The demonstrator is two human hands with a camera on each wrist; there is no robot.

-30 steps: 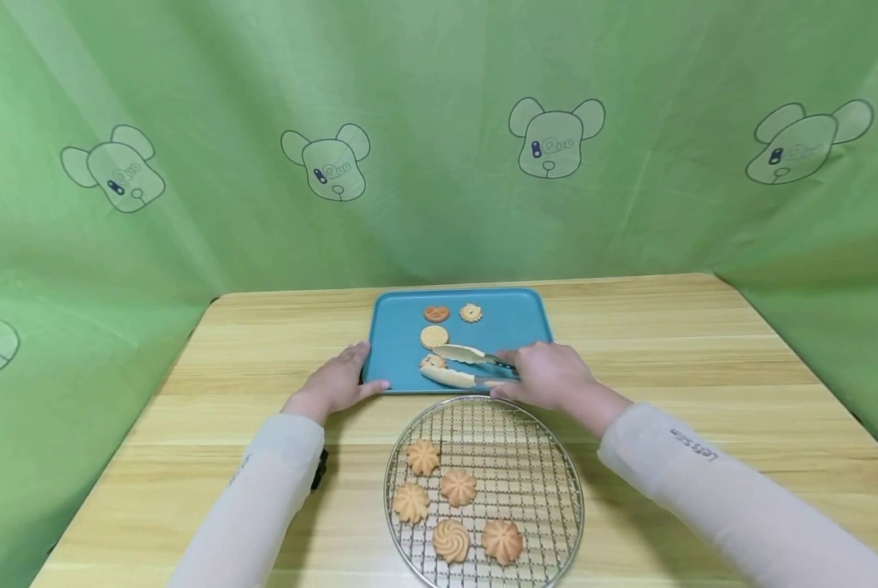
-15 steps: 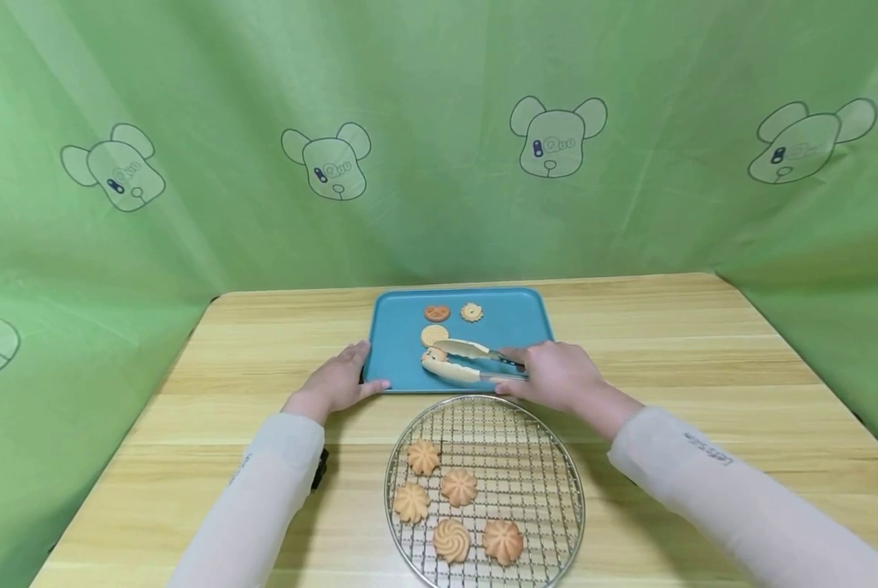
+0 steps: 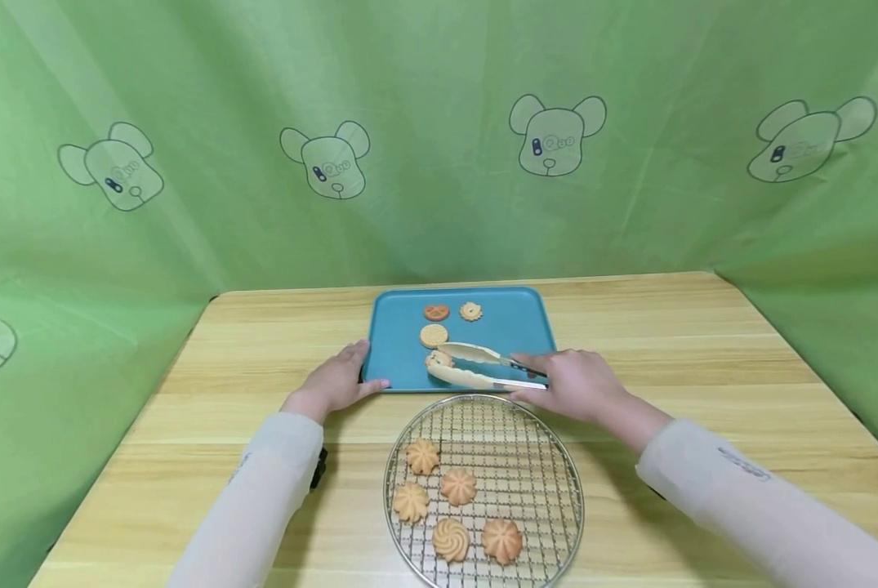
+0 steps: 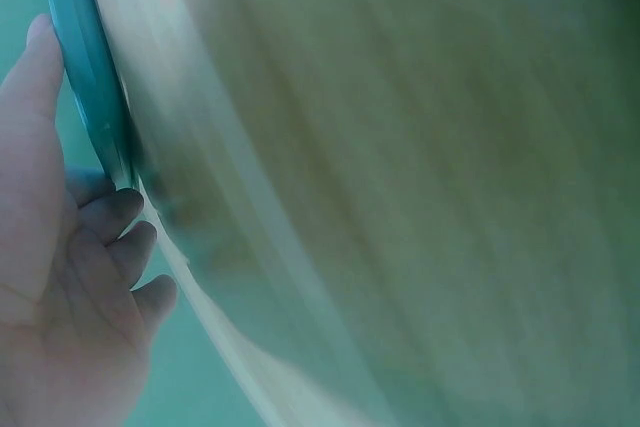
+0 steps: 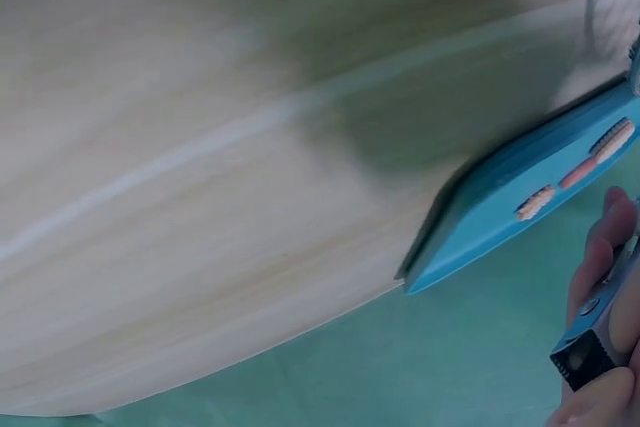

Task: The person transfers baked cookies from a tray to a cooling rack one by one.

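My left hand (image 3: 336,378) holds the near left corner of a blue tray (image 3: 402,310), thumb along the front rim and the other fingers at the left side. With my right hand (image 3: 574,384) I grip silver tongs (image 3: 471,353) with cream tips, reaching over the tray from the right. Between the tips lies a small pale cookie (image 3: 439,360), partly covered by the lower tip. Just behind it is a round cookie (image 3: 434,336). Further back sit a brown pretzel-shaped cookie (image 3: 436,312) and a frilly-edged cookie (image 3: 471,311). The tongs' hinge end (image 5: 585,352) shows in the right wrist view.
A round wire cooling rack (image 3: 508,441) stands in front of the tray, close to its front rim. Several ridged cookies, among them a swirled cookie (image 3: 451,540), lie on it. The wooden table (image 3: 703,351) meets a green curtain (image 3: 439,229) behind.
My right hand has moved right and slightly nearer with the tongs. The small cookie between the tips has shifted a little to the right. My left hand stays at the tray corner.
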